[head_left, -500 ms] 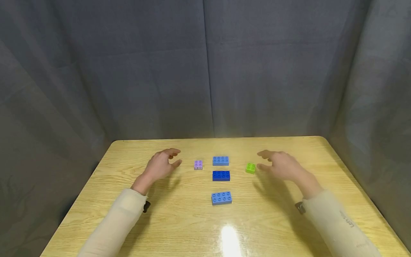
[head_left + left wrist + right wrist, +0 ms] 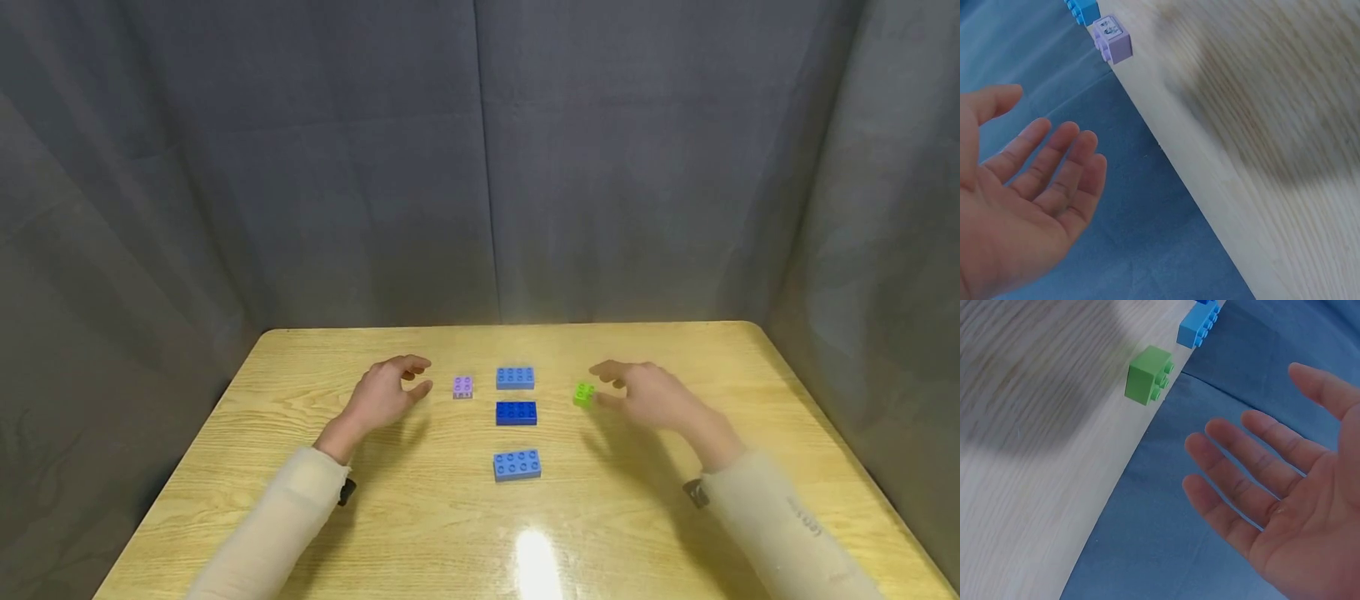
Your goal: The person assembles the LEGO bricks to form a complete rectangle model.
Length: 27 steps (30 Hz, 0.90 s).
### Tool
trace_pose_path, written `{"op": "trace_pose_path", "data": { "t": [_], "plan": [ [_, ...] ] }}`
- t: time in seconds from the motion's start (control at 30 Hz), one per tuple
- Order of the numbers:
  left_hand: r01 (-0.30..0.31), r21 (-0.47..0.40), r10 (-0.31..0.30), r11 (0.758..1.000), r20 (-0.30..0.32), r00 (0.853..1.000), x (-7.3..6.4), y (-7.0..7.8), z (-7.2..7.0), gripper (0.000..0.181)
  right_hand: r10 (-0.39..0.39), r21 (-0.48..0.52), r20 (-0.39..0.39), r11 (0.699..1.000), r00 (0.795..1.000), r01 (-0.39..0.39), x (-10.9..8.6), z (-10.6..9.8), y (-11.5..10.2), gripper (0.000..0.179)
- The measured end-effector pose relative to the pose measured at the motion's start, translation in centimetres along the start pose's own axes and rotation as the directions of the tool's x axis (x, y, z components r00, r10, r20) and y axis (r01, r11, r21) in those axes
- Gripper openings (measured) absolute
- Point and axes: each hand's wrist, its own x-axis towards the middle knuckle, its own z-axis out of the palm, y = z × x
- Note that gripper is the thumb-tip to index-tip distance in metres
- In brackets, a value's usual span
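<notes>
My left hand [image 2: 381,395] hovers over the table to the left of a small purple block [image 2: 462,387], its fingers loosely bent around nothing. The purple block [image 2: 1112,39] carries a printed picture on one side in the left wrist view. On the right, my right hand [image 2: 654,397] is at a small lime green block [image 2: 582,394], with thumb and fingertips overlapping its right edge in the head view. In the right wrist view the green block [image 2: 1147,375] stands apart from the relaxed fingers [image 2: 1229,469]. Neither hand holds anything.
Between the hands, three longer blocks lie in a column: a light blue one [image 2: 515,378] at the back, a dark blue one [image 2: 516,413], and another light blue one [image 2: 517,465] nearest me. Behind the wooden table [image 2: 420,525] hangs a grey curtain [image 2: 337,208].
Both hands have moved slightly inward: the left toward the purple block, the right toward the green block, now overlapping its edge in the head view. The blocks keep their places.
</notes>
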Motion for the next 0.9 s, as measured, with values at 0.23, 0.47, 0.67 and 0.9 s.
{"op": "trace_pose_path", "data": {
  "t": [0.23,0.47,0.67,0.9],
  "plan": [
    [-0.032,-0.009,0.032,0.999,0.002,0.999,-0.1,0.3,0.8,0.040,-0.010,0.022,0.011,1.000,1.000,0.010,0.0,0.6,-0.6,0.051],
    [-0.046,-0.004,0.046,0.999,-0.003,0.999,0.0,0.4,1.5,0.039,-0.045,0.044,0.015,0.998,0.999,0.044,0.1,1.0,-1.0,0.050],
    [-0.054,-0.005,0.054,0.999,0.007,0.998,0.0,0.6,2.1,0.039,-0.052,0.050,0.024,0.997,0.998,0.051,0.1,1.6,-1.2,0.051],
    [-0.076,-0.018,0.076,0.997,0.000,0.997,0.3,1.2,2.7,0.036,-0.052,0.043,0.017,0.998,0.998,0.052,0.0,1.9,-1.4,0.048]
  ]
}}
